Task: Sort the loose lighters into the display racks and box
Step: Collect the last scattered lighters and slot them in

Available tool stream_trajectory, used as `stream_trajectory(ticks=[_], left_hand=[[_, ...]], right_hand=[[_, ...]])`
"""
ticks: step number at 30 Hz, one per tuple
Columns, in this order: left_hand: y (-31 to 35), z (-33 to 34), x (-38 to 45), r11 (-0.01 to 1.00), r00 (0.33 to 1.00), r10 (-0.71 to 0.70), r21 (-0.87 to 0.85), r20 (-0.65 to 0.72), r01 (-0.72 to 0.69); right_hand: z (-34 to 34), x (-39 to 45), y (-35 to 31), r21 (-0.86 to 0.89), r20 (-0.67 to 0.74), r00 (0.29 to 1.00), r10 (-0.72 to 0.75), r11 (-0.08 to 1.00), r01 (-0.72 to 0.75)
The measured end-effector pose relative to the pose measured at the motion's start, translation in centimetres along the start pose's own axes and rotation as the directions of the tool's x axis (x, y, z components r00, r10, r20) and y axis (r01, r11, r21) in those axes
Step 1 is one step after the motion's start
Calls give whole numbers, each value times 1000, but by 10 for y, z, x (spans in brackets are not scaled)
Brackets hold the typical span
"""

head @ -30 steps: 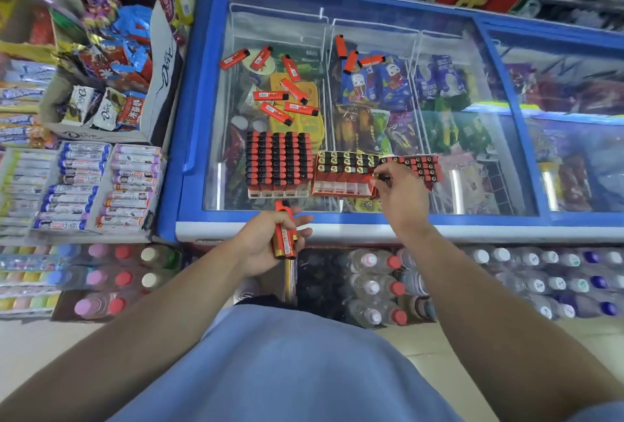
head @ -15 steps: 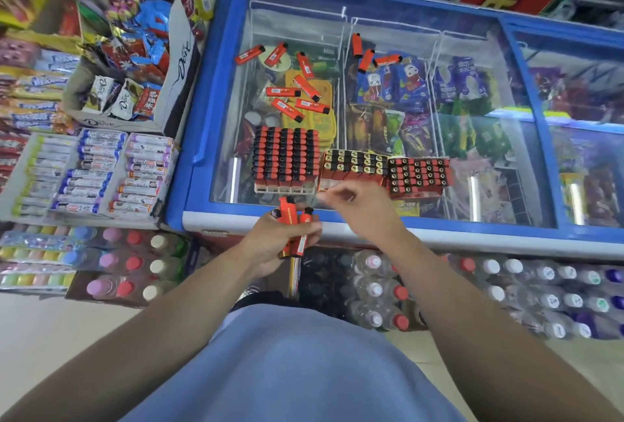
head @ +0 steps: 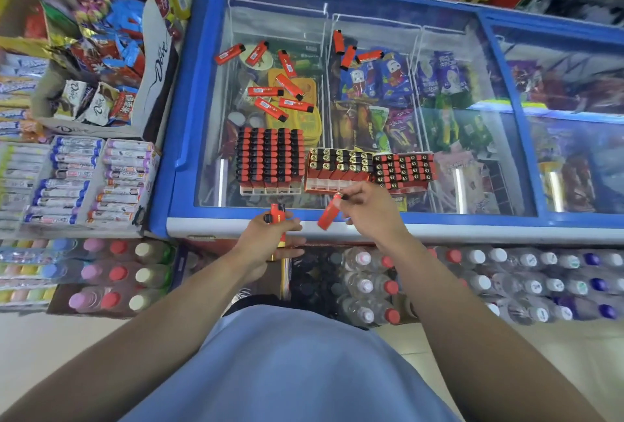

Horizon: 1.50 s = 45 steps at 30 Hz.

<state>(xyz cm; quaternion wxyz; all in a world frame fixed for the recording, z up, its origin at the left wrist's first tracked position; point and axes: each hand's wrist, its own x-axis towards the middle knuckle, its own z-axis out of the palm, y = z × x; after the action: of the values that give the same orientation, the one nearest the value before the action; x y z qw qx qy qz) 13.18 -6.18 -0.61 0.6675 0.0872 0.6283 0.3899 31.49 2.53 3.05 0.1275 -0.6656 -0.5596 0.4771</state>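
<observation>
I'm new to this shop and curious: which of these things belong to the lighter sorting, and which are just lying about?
Part of the job:
- lighter pinched by the right hand
- lighters in the left hand
- loose lighters on the freezer lid
- three racks

Just lying about:
- chocolate box
- bottled drinks
- candy rolls

Left hand (head: 270, 239) covers bundle of lighters (head: 279, 219), count unclear; rack (head: 337, 171) labels illegible.

Both forearms reach forward, bare. Left hand (head: 270, 246) sits low, fingers curled round a small bunch of red plastic lighters (head: 278, 219). Right hand (head: 371, 210) is raised beside it, fingertips pinching one slanted red lighter (head: 329, 212).
</observation>
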Motion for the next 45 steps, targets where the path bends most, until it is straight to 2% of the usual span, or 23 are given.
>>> stream_trajectory(ticks=[3,5,8,12,15,18,22,26,30,33,37,40,42,43,44,45], left_hand=[[1,12,1,999,999,-33,13,39,32],[3,24,-2,999,995,-29,30,91,27],[3,40,-7,997,988,-19,79,156,7],[-1,53,-13,997,985,-16,73,172,3],[-3,54,-16,999,990,14,35,142,-19],[-6,50,-18,999,995,37,-5,93,-36],[-9,44,-25,997,998,40,-73,52,-36],[-10,32,-32,993,999,44,-114,10,-42],[-11,18,-39,981,997,74,-180,31,-67],[-14,9,-43,976,991,124,-188,48,-113],[-16,2,-48,971,985,169,-179,42,-159],[-16,-2,-50,970,981,191,-159,41,-182],[-16,-5,-49,972,977,209,-122,50,-201],[-16,-6,-47,973,975,214,-105,56,-208],[-15,-7,-46,973,974,217,-93,63,-211],[-15,-7,-45,973,974,218,-86,67,-212]], right_hand=[[-34,6,32,-292,-195,979,-67,956,8],[-57,10,55,-315,-285,953,-99,949,5],[-81,14,74,-230,-336,933,-128,972,50],[-92,20,71,-217,-299,934,-194,967,132],[-91,23,58,-357,-144,946,-291,907,224],[-76,21,39,-363,-30,913,-407,855,370],[-41,23,18,-368,-4,861,-508,801,471],[-4,29,3,-384,7,854,-519,788,482],[19,36,1,-440,-2,859,-512,772,460],[24,40,-4,-548,23,825,-565,683,483],[27,41,-9,-742,94,803,-588,496,450],[26,35,-11,-684,-26,796,-605,591,427],[28,24,-16,-565,-55,797,-602,677,472],[31,18,-19,-438,4,831,-556,746,501],[32,10,-24,-277,116,869,-482,824,494],[33,2,-28,-150,243,876,-416,876,457]])
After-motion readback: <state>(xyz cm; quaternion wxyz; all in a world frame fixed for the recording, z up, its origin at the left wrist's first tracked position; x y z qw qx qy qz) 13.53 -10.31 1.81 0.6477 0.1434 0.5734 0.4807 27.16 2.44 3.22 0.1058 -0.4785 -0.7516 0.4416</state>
